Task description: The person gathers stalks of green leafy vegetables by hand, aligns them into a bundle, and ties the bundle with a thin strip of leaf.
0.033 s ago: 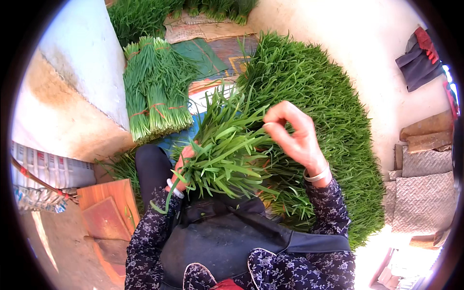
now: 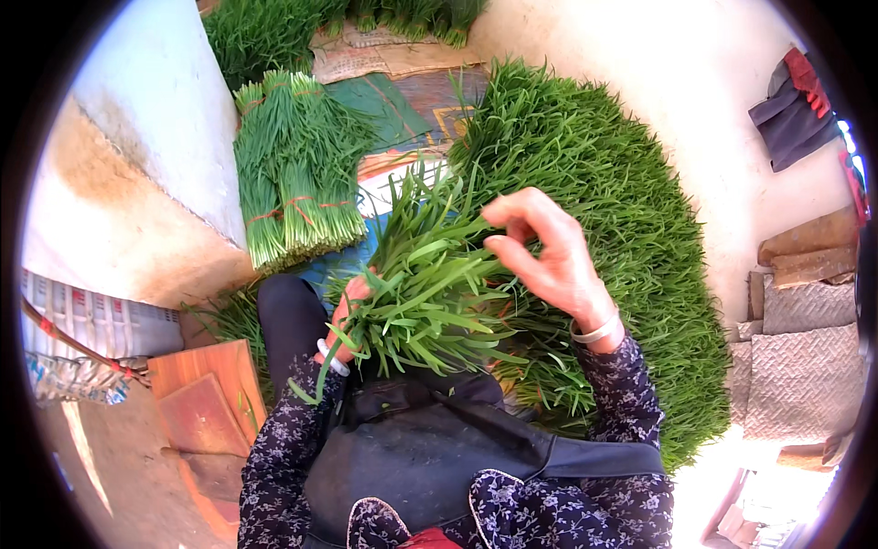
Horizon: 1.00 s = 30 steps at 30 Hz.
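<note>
My left hand (image 2: 352, 306) is closed around a loose bunch of garlic chives (image 2: 425, 293), whose long flat green leaves fan out over my lap to the right. Most of its fingers are hidden behind the leaves. To the right of this bunch, my right hand (image 2: 553, 252) is raised near the leaf tips. Its thumb and forefinger are curved with a gap between them, and I see nothing held there. Beyond my right hand spreads a big heap of garlic chives (image 2: 604, 174).
Tied chive bundles (image 2: 297, 174) with red bands lie ahead on the left, beside a white wall corner (image 2: 160, 165). More greens (image 2: 265, 41) lie at the back. A wooden board (image 2: 206, 393) is at my left, and woven mats (image 2: 800, 380) lean on the right wall.
My right hand has shifted slightly left toward the bunch, and its thumb and forefinger have parted a little. The left hand keeps its hold.
</note>
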Each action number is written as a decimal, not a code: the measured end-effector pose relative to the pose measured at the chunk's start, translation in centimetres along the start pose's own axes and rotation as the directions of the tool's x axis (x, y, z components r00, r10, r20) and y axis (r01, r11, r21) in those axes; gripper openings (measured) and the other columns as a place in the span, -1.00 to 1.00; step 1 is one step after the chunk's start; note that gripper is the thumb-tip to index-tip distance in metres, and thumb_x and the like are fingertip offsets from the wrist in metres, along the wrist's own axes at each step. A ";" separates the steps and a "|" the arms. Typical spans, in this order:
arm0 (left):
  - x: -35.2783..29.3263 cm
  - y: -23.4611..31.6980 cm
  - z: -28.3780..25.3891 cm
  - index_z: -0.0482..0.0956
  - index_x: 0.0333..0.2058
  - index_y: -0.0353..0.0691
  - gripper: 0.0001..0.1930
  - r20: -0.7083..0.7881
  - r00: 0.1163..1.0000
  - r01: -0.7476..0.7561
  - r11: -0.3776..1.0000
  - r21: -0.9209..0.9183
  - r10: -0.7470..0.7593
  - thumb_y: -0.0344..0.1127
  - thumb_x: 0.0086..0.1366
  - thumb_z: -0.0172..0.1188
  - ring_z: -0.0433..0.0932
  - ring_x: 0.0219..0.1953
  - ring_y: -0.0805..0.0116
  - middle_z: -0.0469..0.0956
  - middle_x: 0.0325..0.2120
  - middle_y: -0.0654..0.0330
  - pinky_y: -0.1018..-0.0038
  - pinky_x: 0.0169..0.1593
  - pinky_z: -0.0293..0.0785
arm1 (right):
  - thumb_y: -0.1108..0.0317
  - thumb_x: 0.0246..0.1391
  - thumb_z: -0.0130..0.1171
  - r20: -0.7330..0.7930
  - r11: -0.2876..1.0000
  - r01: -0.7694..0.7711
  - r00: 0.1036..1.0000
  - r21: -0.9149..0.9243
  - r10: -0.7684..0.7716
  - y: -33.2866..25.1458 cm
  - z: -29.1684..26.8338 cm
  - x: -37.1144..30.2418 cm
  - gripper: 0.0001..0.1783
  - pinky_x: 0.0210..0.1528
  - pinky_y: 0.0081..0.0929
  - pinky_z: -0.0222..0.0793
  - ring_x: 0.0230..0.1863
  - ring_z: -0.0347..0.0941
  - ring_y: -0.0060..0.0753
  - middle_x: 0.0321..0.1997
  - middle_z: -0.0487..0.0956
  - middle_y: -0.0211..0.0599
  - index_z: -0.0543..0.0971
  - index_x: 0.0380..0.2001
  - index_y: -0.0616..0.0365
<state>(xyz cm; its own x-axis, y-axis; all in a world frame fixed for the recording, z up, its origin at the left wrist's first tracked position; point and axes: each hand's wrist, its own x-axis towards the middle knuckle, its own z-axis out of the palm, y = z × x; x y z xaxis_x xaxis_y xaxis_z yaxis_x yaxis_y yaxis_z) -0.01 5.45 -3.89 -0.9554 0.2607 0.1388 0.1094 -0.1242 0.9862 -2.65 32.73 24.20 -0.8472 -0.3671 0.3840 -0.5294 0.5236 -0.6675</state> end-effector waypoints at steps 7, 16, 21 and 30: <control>0.2 1.8 0.4 0.24 0.28 -0.32 -0.51 0.098 0.964 0.244 0.666 -0.705 -0.249 -0.25 0.46 0.00 0.34 0.25 0.28 0.33 0.23 0.06 0.35 0.31 0.27 | 0.54 -0.05 0.22 0.192 0.699 0.349 0.936 -0.624 -0.296 1.0 0.8 2.6 -0.58 -0.30 -0.42 0.30 -0.40 0.42 -0.37 -0.37 0.47 -0.42 0.59 -0.08 -0.08; -0.4 -0.5 -0.7 0.38 0.25 -0.16 -0.33 0.081 0.992 -0.107 0.980 0.168 0.094 -0.32 0.13 0.32 0.23 0.30 -0.12 0.26 0.29 -0.14 0.09 0.34 0.13 | 0.47 0.24 0.07 -0.100 0.996 -0.033 0.994 0.085 0.041 4.7 2.8 2.6 -0.95 -0.42 -0.48 0.33 -0.49 0.37 -0.42 -0.46 0.49 -0.38 0.53 -0.30 0.15; -0.2 2.0 -0.3 0.36 0.27 -0.09 -0.16 0.143 0.969 -0.249 0.809 0.533 0.203 -0.33 -0.09 0.44 0.21 0.31 -0.17 0.29 0.30 -0.03 0.08 0.35 0.12 | 0.53 0.23 0.04 -0.070 0.997 -0.052 0.996 0.057 0.056 4.4 1.6 5.7 -0.79 -0.24 -0.50 0.44 -0.29 0.48 -0.45 -0.23 0.55 -0.29 0.52 -0.08 0.16; -0.1 1.3 -0.7 0.36 0.26 -0.14 -0.34 0.057 0.996 -0.087 0.938 0.336 0.072 -0.26 0.15 0.29 0.21 0.34 -0.09 0.29 0.29 -0.03 0.06 0.39 0.05 | 0.37 0.17 0.24 0.190 0.911 -0.141 0.979 0.387 0.071 9.0 6.9 8.8 -0.84 -0.17 -0.58 0.47 -0.27 0.50 -0.63 -0.27 0.61 -0.52 0.63 -0.20 0.14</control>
<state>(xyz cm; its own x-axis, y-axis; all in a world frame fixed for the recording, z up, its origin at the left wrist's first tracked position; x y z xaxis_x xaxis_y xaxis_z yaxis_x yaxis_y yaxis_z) 0.04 4.57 -2.72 -0.9277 0.3055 0.2145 0.2781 0.1825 0.9430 -14.57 28.88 17.22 -0.8589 -0.4683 0.2071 -0.3454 0.2311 -0.9096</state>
